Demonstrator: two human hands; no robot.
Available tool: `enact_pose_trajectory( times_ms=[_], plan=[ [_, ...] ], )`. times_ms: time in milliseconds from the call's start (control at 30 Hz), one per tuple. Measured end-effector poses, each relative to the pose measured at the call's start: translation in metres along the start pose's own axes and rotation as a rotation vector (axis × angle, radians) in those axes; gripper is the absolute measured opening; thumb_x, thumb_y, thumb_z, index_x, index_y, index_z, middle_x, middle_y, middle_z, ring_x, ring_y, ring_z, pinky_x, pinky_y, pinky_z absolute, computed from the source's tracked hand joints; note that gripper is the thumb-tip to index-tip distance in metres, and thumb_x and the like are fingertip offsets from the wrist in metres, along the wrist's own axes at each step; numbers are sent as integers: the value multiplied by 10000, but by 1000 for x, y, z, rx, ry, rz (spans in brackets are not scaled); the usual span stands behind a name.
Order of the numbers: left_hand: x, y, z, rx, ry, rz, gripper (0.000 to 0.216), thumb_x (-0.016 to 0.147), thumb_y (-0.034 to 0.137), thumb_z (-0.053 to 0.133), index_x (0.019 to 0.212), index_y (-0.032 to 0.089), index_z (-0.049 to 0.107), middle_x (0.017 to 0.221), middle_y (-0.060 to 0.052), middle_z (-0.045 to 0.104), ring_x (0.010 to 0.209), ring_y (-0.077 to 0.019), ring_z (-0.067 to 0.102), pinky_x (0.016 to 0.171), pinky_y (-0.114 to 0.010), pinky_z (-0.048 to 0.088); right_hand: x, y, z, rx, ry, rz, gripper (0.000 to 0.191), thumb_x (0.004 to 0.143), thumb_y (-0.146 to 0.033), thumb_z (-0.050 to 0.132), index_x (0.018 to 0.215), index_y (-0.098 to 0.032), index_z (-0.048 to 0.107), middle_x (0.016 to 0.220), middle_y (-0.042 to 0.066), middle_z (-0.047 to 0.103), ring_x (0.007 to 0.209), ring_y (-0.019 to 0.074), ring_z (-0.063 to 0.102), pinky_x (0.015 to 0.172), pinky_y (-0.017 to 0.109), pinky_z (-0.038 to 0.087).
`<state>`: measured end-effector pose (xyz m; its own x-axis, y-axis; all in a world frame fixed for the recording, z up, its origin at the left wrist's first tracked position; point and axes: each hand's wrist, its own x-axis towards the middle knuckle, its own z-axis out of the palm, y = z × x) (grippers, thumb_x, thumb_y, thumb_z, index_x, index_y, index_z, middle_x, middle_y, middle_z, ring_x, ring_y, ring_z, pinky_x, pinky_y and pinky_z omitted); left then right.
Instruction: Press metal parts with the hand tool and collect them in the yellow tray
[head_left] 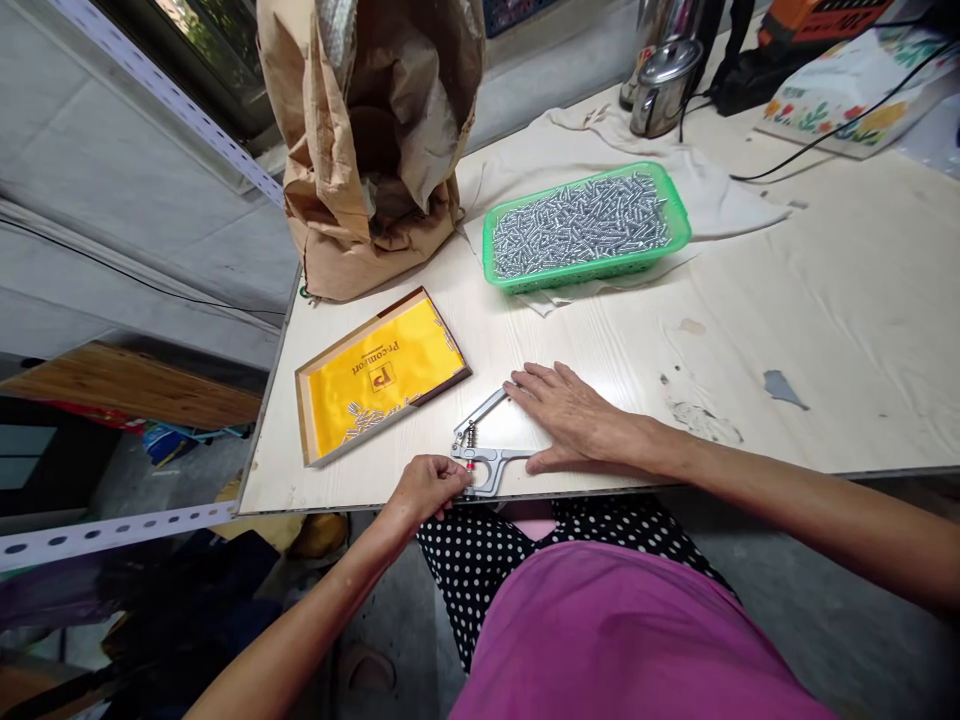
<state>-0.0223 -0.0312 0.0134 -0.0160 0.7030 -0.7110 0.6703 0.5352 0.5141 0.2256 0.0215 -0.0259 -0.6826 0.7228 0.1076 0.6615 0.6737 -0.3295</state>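
Observation:
A grey metal hand tool (482,440) with a spring and a red mark lies at the near edge of the pale table (825,330). My left hand (429,487) is closed in a pinch at the tool's head, at the table edge. My right hand (566,412) lies flat with fingers stretched out over the tool's handles. A yellow-lined shallow box (379,375) with a few small screws in its lower part sits to the left of the tool. A green basket (586,228) full of silver screws stands farther back on a white cloth.
A brown paper sack (371,140) stands at the table's back left. Metal pots (664,85), a black cable (825,135) and a flowered box (847,85) sit at the back right. A perforated shelf rail (112,530) runs to the left below table height.

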Motion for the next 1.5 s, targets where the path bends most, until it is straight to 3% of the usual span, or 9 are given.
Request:
enact_pose_trajectory(
  times_ms=[133, 367, 567, 667, 767, 900, 1067, 1300, 1500],
  plan=[
    [2, 0, 0, -10, -15, -13, 331, 663, 449, 669, 740, 128, 640, 490, 66, 468, 403, -73, 397, 356, -186, 343, 3, -4, -6, -15, -26, 40, 967, 604, -622, 759, 1331, -67, 446, 1250, 212, 539, 1138, 375, 452, 940, 522, 353],
    [-6, -1, 1, 106, 20, -6, 286, 785, 415, 606, 787, 135, 663, 528, 38, 516, 447, -105, 464, 424, -215, 384, 0, -15, -16, -25, -55, 85, 603, 698, -510, 753, 1122, -120, 575, 1068, 139, 594, 997, 310, 475, 809, 410, 344],
    [-23, 14, 18, 629, 421, 550, 199, 912, 359, 554, 918, 192, 663, 921, -53, 649, 877, -206, 595, 751, -309, 489, -4, -22, -11, 7, -33, 72, 424, 752, -419, 752, 1024, -132, 597, 1034, 117, 599, 959, 271, 497, 780, 363, 359],
    [-9, 30, 26, 769, 393, 786, 363, 863, 346, 645, 1180, 183, 574, 1171, -102, 606, 1079, -266, 521, 864, -387, 497, -5, -23, -6, -1, -20, 81, 441, 759, -426, 747, 1044, -126, 595, 1025, 120, 597, 952, 269, 502, 760, 357, 377],
    [12, 43, 25, 839, 247, 897, 540, 838, 334, 682, 1299, 156, 467, 1293, -134, 542, 1127, -278, 489, 929, -432, 479, -11, -21, -4, 2, -3, 77, 546, 725, -476, 756, 1103, -123, 578, 1042, 124, 592, 950, 273, 501, 765, 372, 398],
    [24, 52, 18, 910, 140, 904, 628, 822, 375, 698, 1337, 151, 417, 1248, -135, 549, 1082, -283, 496, 912, -442, 477, -24, -17, -7, -20, 34, 143, 676, 635, -480, 809, 1154, -130, 554, 1060, 133, 585, 934, 284, 501, 761, 390, 422],
    [24, 60, 22, 920, 98, 961, 595, 865, 426, 633, 1348, 161, 409, 1209, -127, 551, 1066, -270, 492, 900, -431, 462, -34, -21, -11, -51, 36, 150, 479, 721, -371, 775, 1065, -96, 587, 985, 134, 590, 893, 268, 512, 746, 382, 421],
    [36, 61, 29, 875, 85, 1011, 289, 949, 396, 500, 1064, 150, 598, 964, -73, 605, 927, -224, 503, 817, -369, 454, -28, -19, -6, -59, 61, 97, 95, 886, -253, 618, 861, -163, 605, 872, 75, 600, 812, 211, 516, 708, 336, 385],
    [43, 59, 31, 849, 128, 1046, 365, 994, 388, 380, 856, 144, 615, 842, -64, 586, 845, -203, 492, 756, -336, 441, -21, -13, 9, -35, 108, 72, 208, 951, -239, 523, 767, -169, 589, 766, 43, 579, 735, 178, 496, 675, 316, 363]
  ],
)
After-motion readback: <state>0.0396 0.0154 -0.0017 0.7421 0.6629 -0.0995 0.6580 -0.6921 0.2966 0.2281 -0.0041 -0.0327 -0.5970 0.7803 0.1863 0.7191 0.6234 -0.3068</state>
